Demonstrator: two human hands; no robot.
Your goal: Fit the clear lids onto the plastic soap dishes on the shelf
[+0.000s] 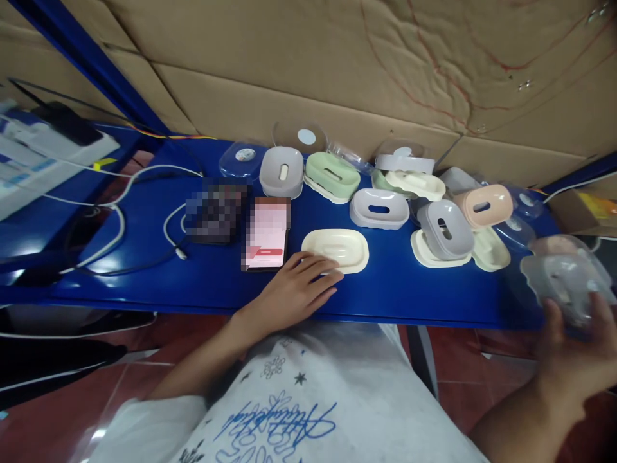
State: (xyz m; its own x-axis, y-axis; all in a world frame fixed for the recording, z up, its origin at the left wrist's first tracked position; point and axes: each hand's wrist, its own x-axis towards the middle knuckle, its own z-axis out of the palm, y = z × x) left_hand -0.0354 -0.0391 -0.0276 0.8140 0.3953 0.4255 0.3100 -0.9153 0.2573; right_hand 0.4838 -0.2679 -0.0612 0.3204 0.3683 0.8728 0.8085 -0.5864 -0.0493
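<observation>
In the head view, the cream soap-dish tray (357,247) lies on the blue table (390,292), its long way running left to right. The left hand (303,286) rests loose, spread fingers on its near-left rim, not pinching. It looks light, stiff and slippery; the rim seems best to hold. The right hand (576,347) grips a blurry grey plastic piece (554,280), so I can't tell its direction.

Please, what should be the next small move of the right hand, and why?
Perhaps the right hand should bring the blurred greyish piece inward, towards the cream dish. The fingers seem to hold that piece at the right end of the blue table, while the left hand rests at the dish's near edge, well apart from it.
</observation>
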